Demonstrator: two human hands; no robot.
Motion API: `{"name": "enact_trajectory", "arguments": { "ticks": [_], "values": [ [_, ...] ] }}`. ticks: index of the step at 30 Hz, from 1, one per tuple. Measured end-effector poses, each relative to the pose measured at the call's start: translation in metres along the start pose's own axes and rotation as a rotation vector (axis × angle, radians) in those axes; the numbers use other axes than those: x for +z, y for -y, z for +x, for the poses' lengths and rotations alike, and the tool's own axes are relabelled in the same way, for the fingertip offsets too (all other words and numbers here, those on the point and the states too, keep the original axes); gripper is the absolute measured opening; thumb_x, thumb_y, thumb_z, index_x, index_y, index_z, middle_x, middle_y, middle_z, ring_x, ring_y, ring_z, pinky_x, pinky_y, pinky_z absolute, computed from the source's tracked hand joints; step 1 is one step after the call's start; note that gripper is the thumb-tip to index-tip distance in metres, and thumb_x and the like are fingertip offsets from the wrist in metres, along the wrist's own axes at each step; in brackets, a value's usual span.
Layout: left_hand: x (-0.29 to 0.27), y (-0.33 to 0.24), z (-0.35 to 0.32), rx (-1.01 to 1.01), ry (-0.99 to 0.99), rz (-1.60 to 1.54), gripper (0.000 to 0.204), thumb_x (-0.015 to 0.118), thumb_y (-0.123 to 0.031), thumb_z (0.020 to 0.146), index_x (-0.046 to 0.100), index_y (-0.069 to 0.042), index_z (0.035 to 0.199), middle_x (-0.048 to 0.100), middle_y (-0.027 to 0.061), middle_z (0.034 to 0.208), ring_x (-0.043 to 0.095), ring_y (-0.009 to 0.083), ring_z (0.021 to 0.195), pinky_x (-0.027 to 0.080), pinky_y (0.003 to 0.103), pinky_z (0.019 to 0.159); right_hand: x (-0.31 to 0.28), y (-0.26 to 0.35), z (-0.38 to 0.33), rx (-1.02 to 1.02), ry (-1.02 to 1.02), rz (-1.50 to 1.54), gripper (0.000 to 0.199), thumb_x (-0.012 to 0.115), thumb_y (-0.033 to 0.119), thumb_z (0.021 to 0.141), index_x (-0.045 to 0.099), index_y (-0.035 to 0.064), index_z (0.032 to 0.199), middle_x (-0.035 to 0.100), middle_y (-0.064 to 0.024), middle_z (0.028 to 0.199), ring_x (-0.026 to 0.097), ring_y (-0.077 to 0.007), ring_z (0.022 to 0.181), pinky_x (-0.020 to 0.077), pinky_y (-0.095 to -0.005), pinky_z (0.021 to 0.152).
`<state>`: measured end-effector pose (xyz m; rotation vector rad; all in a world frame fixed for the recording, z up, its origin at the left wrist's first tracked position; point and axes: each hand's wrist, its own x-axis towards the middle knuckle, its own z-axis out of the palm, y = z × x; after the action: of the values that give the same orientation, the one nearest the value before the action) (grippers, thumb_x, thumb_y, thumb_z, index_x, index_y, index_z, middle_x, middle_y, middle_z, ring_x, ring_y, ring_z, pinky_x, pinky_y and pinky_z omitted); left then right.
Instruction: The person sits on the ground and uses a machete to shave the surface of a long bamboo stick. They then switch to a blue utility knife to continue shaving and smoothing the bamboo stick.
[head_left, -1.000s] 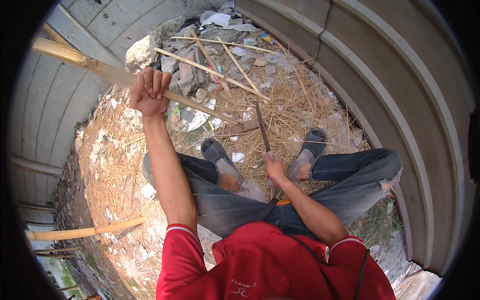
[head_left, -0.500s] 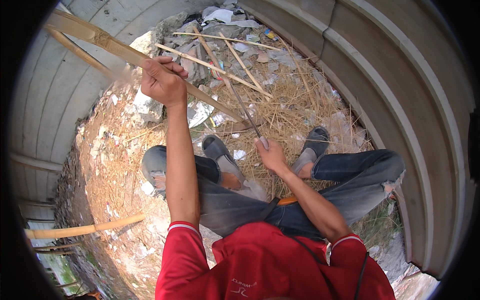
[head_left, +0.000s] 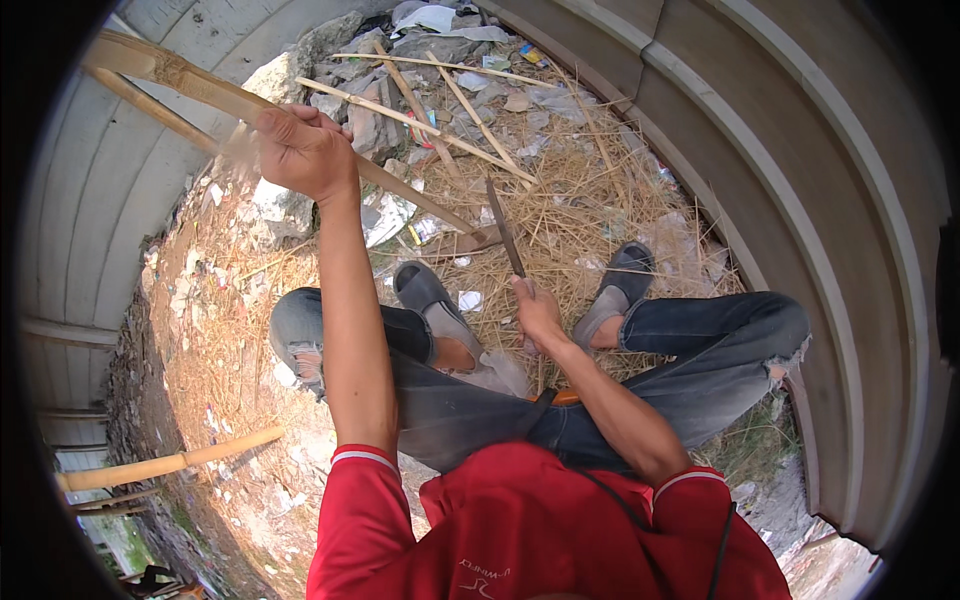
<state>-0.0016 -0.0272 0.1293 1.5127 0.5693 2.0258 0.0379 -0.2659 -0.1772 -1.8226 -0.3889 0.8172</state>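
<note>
A long split bamboo pole (head_left: 215,92) slants from the upper left down to the straw in front of my feet. My left hand (head_left: 305,155) is closed around it at about its middle, arm stretched forward. My right hand (head_left: 538,312) is closed on the handle of a long, narrow knife (head_left: 505,232) between my knees. Its dark blade points forward and slightly left, to the right of the pole's lower end and apart from it. A brown wooden piece (head_left: 480,238) lies at that lower end; whether the two are joined I cannot tell.
Several thin bamboo strips (head_left: 415,118) lie crossed on straw and litter ahead. Rocks (head_left: 285,85) stand behind my left hand. A corrugated metal wall (head_left: 760,150) curves along the right, a pale panel wall (head_left: 80,200) along the left. Another bamboo pole (head_left: 175,463) juts in at lower left.
My left hand and the pole have shifted a little left and away from me. The knife's blade has swung to the right and turned, so more of its flat side shows.
</note>
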Motion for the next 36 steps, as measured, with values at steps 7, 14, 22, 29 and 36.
{"name": "enact_trajectory", "arguments": {
  "ticks": [7, 14, 22, 29, 36],
  "values": [
    [-0.016, 0.002, 0.001, -0.024, 0.001, 0.029, 0.061, 0.038, -0.055, 0.104, 0.047, -0.002, 0.076, 0.05, 0.0071, 0.057, 0.05, 0.0131, 0.041, 0.046, 0.028, 0.035, -0.024, 0.14, -0.016, -0.475, -0.098, 0.424, 0.042, 0.058, 0.043, 0.101, 0.057, 0.0024, 0.088, 0.052, -0.0038, 0.061, 0.05, -0.0107, 0.048, 0.0412, -0.0309, 0.043],
    [-0.013, 0.005, 0.002, -0.026, -0.029, 0.027, 0.061, 0.037, -0.056, 0.104, 0.047, -0.003, 0.076, 0.048, 0.0063, 0.055, 0.05, 0.0129, 0.041, 0.045, 0.027, 0.035, 0.002, -0.03, -0.02, -0.016, 0.067, -0.09, 0.047, 0.056, 0.044, 0.1, 0.058, -0.0012, 0.088, 0.06, -0.016, 0.074, 0.059, -0.034, 0.067, 0.0462, -0.0394, 0.061],
    [-0.026, 0.006, 0.004, -0.046, -0.029, 0.0, 0.047, 0.045, -0.036, 0.107, 0.05, 0.0, 0.077, 0.051, 0.0069, 0.06, 0.051, 0.0131, 0.042, 0.044, 0.026, 0.036, -0.024, 0.191, -0.031, -0.408, 0.009, 0.449, 0.042, 0.057, 0.039, 0.103, 0.056, 0.0012, 0.085, 0.05, -0.004, 0.057, 0.053, -0.0125, 0.051, 0.0414, -0.0319, 0.05],
    [0.011, 0.003, -0.001, 0.006, -0.012, -0.008, 0.057, 0.043, -0.048, 0.106, 0.052, -0.001, 0.075, 0.049, 0.0052, 0.052, 0.052, 0.0126, 0.04, 0.041, 0.026, 0.037, 0.018, -0.021, -0.032, 0.013, -0.069, 0.071, 0.046, 0.06, 0.044, 0.098, 0.061, -0.0019, 0.092, 0.062, -0.0153, 0.071, 0.063, -0.0278, 0.069, 0.0475, -0.0399, 0.063],
    [-0.023, 0.012, 0.014, 0.027, -0.064, 0.107, 0.051, 0.042, -0.031, 0.108, 0.053, 0.001, 0.071, 0.053, 0.0082, 0.052, 0.053, 0.0144, 0.039, 0.044, 0.026, 0.037, -0.005, 0.134, 0.005, -0.202, -0.002, 0.406, 0.041, 0.056, 0.043, 0.102, 0.051, 0.0074, 0.083, 0.047, -0.0001, 0.058, 0.043, -0.0097, 0.041, 0.0368, -0.0271, 0.037]
  ]
}}
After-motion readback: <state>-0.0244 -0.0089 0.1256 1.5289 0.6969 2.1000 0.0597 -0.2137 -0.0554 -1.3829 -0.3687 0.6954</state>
